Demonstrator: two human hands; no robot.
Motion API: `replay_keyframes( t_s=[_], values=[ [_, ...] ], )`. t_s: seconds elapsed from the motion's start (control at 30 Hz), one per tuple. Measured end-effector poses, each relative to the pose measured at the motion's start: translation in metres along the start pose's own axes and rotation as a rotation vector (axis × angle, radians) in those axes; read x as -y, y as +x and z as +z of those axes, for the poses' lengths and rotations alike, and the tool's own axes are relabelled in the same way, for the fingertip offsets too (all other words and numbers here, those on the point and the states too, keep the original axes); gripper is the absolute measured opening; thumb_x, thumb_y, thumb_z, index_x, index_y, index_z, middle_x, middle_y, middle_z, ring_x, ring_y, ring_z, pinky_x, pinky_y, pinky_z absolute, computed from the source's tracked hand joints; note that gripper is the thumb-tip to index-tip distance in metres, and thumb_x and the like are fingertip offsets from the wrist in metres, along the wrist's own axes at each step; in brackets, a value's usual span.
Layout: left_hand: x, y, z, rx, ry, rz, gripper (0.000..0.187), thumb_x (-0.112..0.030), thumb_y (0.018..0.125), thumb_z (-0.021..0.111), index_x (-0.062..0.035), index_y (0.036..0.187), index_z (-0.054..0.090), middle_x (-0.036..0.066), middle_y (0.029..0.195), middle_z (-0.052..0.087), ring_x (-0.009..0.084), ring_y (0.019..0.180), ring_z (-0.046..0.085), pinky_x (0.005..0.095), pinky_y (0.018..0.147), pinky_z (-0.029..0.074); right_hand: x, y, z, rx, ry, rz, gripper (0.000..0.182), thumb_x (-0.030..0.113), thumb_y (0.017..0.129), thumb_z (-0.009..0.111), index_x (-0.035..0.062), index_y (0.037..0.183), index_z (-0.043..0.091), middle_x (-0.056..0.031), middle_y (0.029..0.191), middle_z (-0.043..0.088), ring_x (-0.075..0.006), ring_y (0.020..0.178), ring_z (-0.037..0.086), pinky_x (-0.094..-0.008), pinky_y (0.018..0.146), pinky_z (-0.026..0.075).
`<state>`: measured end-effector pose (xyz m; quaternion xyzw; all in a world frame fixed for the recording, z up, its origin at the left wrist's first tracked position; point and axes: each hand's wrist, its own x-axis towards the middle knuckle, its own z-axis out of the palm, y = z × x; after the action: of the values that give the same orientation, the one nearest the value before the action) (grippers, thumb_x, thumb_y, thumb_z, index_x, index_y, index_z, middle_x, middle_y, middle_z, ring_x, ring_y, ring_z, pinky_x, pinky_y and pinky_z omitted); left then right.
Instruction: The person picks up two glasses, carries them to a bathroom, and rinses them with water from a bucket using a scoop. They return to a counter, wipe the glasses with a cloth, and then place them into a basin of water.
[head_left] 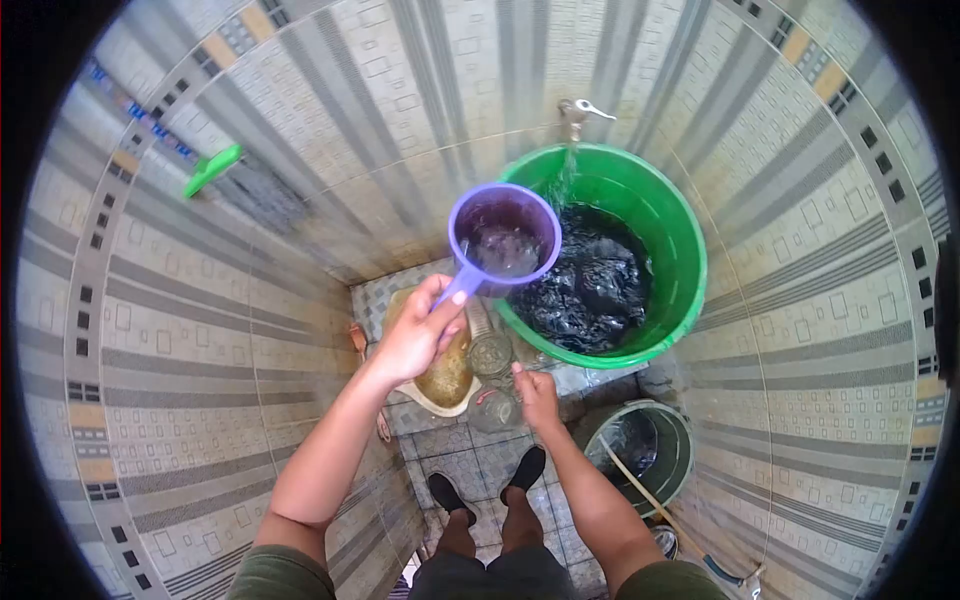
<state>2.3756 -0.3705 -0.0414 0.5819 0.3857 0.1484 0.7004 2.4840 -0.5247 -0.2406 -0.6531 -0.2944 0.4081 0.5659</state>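
My left hand (418, 335) is closed around the handle of a purple dipper (505, 190), which is held over the left rim of a big green tub (685, 260). Some liquid shows inside the dipper. Lower down, my right hand (540, 398) grips a clear, glass-like jar (492, 358) at its right side. Only part of the jar's outline is distinct, and a small reddish mark shows near its lower end. Dark-looking water (590, 285) fills the lower part of the tub, and a wall tap (573, 115) runs into it.
A cream squat toilet (445, 392) with a brownish bowl lies below my left hand. At lower right stands a dark bucket (678, 455) with a stick (635, 478) leaning across it. An orange-handled brush (358, 340) is by the left wall. A green-handled brush (212, 170) hangs higher up.
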Motion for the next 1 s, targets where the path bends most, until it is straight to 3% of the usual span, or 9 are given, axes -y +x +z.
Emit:
replay_keyframes(
  t_s=[0.1,0.17,0.2,0.33,0.43,0.67,1.0],
  values=[
    [0.014,-0.032,-0.036,-0.081,0.135,0.049,0.019,-0.027,0.094,0.050,-0.0096,0.100,0.043,-0.003,0.061,0.044,0.0058,0.044,0.036,0.0221,0.039,0.028,0.004,0.008,0.020,-0.030,0.083,-0.028,0.051,0.033,0.093,0.052,0.0082,0.051,0.037,0.0066,0.052,0.035,-0.0052,0.051,0.030,-0.0267,0.046,0.024],
    [0.021,-0.058,-0.050,-0.256,0.693,0.148,0.021,-0.024,0.092,0.051,-0.0037,0.099,0.046,0.011,0.062,0.055,0.0244,0.049,0.054,0.0335,0.049,0.041,0.005,0.013,0.032,-0.034,0.071,-0.005,0.051,0.033,0.092,0.052,0.0076,0.051,0.037,0.0059,0.052,0.035,-0.0055,0.051,0.031,-0.0270,0.046,0.025],
    [0.029,-0.067,-0.058,-0.277,0.794,0.168,0.023,-0.022,0.090,0.051,-0.0031,0.101,0.045,0.021,0.065,0.058,0.0391,0.060,0.059,0.0452,0.055,0.045,0.006,0.016,0.038,-0.032,0.046,-0.011,0.051,0.033,0.092,0.052,0.0069,0.051,0.036,0.0052,0.051,0.035,-0.0060,0.050,0.031,-0.0275,0.046,0.024],
    [0.055,-0.095,-0.078,-0.402,1.061,0.173,0.027,-0.023,0.090,0.052,-0.0036,0.104,0.041,0.022,0.066,0.060,0.0420,0.061,0.059,0.0522,0.054,0.046,-0.001,0.028,0.066,-0.022,0.016,-0.074,0.053,0.033,0.092,0.052,0.0054,0.050,0.035,0.0033,0.049,0.034,-0.0073,0.049,0.030,-0.0297,0.045,0.024],
    [0.069,-0.105,-0.092,-0.396,1.160,0.067,0.024,-0.022,0.090,0.052,-0.0046,0.102,0.040,0.020,0.072,0.061,0.0415,0.065,0.060,0.0516,0.055,0.045,-0.009,0.034,0.085,0.012,-0.034,-0.104,0.053,0.033,0.092,0.051,0.0040,0.051,0.035,0.0017,0.049,0.033,-0.0082,0.048,0.030,-0.0315,0.045,0.024],
    [0.100,-0.123,-0.112,-0.505,1.125,0.107,0.023,-0.026,0.090,0.051,-0.0069,0.097,0.040,0.020,0.070,0.061,0.0415,0.062,0.059,0.0512,0.054,0.044,-0.017,0.047,0.123,0.018,-0.144,-0.066,0.055,0.035,0.093,0.049,0.0020,0.051,0.033,-0.0006,0.046,0.031,-0.0100,0.046,0.031,-0.0338,0.046,0.026],
    [0.132,-0.139,-0.120,-0.523,1.104,0.074,0.021,-0.027,0.090,0.051,-0.0086,0.096,0.041,0.017,0.072,0.061,0.0412,0.062,0.059,0.0516,0.053,0.044,-0.018,0.068,0.165,-0.093,-0.318,-0.049,0.054,0.037,0.090,0.047,-0.0026,0.054,0.046,-0.0117,0.044,0.039,-0.0197,0.043,0.040,-0.0385,0.049,0.034]
  ],
)
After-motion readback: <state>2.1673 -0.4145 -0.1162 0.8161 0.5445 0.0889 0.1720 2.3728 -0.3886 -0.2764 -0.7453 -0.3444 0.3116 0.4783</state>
